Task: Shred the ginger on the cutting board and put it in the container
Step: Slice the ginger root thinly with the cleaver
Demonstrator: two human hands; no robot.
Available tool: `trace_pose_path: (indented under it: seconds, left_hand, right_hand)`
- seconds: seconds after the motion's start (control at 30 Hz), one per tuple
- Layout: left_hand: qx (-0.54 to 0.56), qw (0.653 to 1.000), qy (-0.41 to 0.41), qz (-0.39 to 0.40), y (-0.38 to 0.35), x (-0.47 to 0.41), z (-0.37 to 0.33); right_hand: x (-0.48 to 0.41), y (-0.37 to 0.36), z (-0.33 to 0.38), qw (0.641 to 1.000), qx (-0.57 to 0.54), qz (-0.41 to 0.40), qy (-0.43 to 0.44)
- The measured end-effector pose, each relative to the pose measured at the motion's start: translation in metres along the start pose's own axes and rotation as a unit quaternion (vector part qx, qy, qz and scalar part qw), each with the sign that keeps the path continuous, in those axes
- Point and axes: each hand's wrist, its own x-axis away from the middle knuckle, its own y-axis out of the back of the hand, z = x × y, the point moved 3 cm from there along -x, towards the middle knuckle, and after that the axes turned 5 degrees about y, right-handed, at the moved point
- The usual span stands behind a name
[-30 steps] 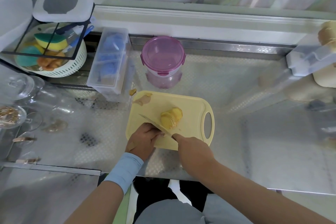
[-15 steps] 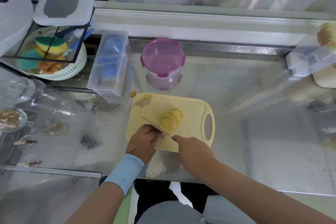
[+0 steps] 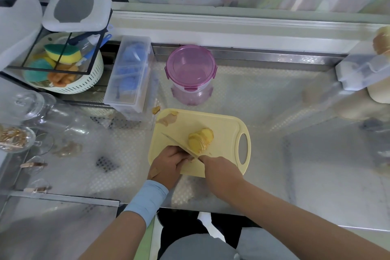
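Right hand point(image 3: 219, 167) grips a thin-bladed kitchen knife point(image 3: 177, 144). Left hand point(image 3: 171, 160) curls against the blade as a guide; whatever it pins is hidden. Fanned yellow ginger slices point(image 3: 200, 140) lie just beyond the blade on the pale yellow plastic cutting board point(image 3: 223, 126). The round pink plastic container point(image 3: 191, 69) stands farther ahead, lid on.

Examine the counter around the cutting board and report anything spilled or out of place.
One ginger scrap lies off the cutting board, on the counter by the board's far left corner, beside the clear storage box. Peelings sit on that corner. Nothing else stands out.
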Motion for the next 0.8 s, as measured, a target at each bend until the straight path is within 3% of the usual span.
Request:
trace_pose_path:
  seconds: [0.8]
  left_hand:
    - [0.032, 0.999, 0.011, 0.01, -0.004, 0.003, 0.005]
  right_hand:
    - [-0.033, -0.015, -0.015, 0.999, 0.027, 0.033, -0.019]
